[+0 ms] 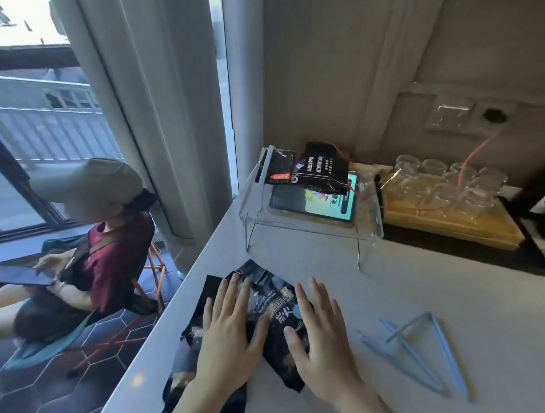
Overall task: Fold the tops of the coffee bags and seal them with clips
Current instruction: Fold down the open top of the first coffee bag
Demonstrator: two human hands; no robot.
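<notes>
Two dark coffee bags lie overlapping on the white counter near its left edge. My left hand (pixel 229 337) rests flat, fingers spread, over the left bag (pixel 185 360). My right hand (pixel 323 337) lies flat on the right bag (pixel 273 299), whose printed label shows between the hands. Neither hand grips anything. Long pale blue sealing clips (pixel 421 349) lie loose on the counter to the right of my right hand, some spread in a V. A third black coffee bag (pixel 316 169) sits on top of a clear acrylic stand at the back.
The clear acrylic stand (pixel 300 236) holds a lit tablet (pixel 314 201) beyond the bags. A wooden tray (pixel 451 224) with several upturned glasses stands at the back right. The counter's left edge (pixel 164 318) drops to a tiled floor, where a person sits on a stool.
</notes>
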